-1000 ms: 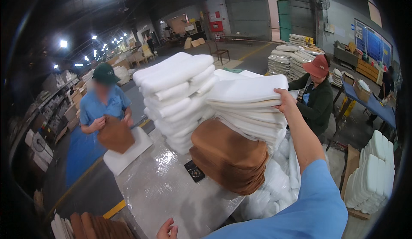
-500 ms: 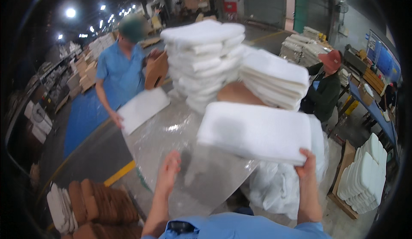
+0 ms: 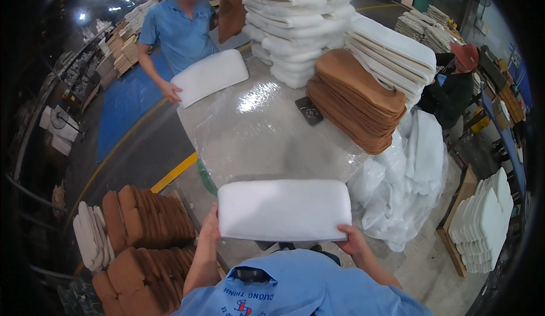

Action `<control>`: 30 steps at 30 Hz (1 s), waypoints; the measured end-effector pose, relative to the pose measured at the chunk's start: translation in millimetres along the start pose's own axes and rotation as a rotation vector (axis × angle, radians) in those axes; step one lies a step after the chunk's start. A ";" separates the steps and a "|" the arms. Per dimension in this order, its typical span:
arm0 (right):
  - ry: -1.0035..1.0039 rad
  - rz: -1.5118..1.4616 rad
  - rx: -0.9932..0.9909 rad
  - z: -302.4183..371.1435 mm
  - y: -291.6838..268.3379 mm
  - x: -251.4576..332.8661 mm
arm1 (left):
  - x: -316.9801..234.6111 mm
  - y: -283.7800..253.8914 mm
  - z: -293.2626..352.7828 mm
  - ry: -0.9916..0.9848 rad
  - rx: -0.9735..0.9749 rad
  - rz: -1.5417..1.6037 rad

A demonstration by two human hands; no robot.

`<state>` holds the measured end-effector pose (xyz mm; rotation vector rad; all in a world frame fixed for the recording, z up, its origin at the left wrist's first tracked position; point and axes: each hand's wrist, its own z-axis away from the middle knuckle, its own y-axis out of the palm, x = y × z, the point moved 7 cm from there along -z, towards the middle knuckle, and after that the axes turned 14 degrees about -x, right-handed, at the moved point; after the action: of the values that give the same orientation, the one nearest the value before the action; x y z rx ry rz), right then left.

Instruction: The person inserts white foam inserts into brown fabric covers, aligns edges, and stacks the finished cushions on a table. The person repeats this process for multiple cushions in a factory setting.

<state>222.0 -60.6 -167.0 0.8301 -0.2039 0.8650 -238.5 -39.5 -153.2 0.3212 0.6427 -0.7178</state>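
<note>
A table wrapped in clear plastic film fills the middle of the frame, on a factory floor. Nearest, at lower centre, a white rectangular cushion pad lies level across the table's near end. The right hand grips its lower right corner, thumb on top. The left hand touches its left end; the fingers are partly hidden, so whether they close on it I cannot tell.

At lower left stand rows of brown cushions, with white pads beside them. Right of the table bulge clear plastic bags; at the right edge, white pads are stacked on a wooden pallet.

Farther up the table, a small black case sits beside a pile of brown covers, topped by thin white pads. Left of that rises a tall stack of thick white pads. At upper left, a co-worker in a blue shirt touches another white pad.
</note>
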 end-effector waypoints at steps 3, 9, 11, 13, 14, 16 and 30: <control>0.023 0.054 0.069 -17.3 12.7 4.9 | -20.6 -0.9 -0.2 0.071 0.008 0.047; 0.001 0.209 -0.035 -31.6 27.1 -7.9 | -52.3 -5.3 -26.2 0.172 0.029 0.000; 0.000 0.222 -0.088 -42.2 29.2 -29.6 | -50.8 -17.2 -49.3 0.194 -0.039 -0.072; 0.075 0.204 -0.127 -60.9 19.8 -54.8 | -33.8 -24.4 -77.2 0.195 -0.179 -0.204; 0.101 0.185 -0.159 -66.9 13.2 -63.0 | -20.9 -18.8 -85.7 0.141 -0.231 -0.264; 0.017 0.265 -0.124 -65.6 19.8 -58.6 | -19.4 -20.3 -96.5 0.146 -0.147 -0.236; -0.103 0.565 -0.557 -129.7 15.6 -6.5 | -54.2 15.2 -159.1 0.054 0.126 -0.289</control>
<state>185.4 34.3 -249.2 0.2859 -0.7596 1.2134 -327.8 75.2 -238.9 0.3688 0.7044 -1.0322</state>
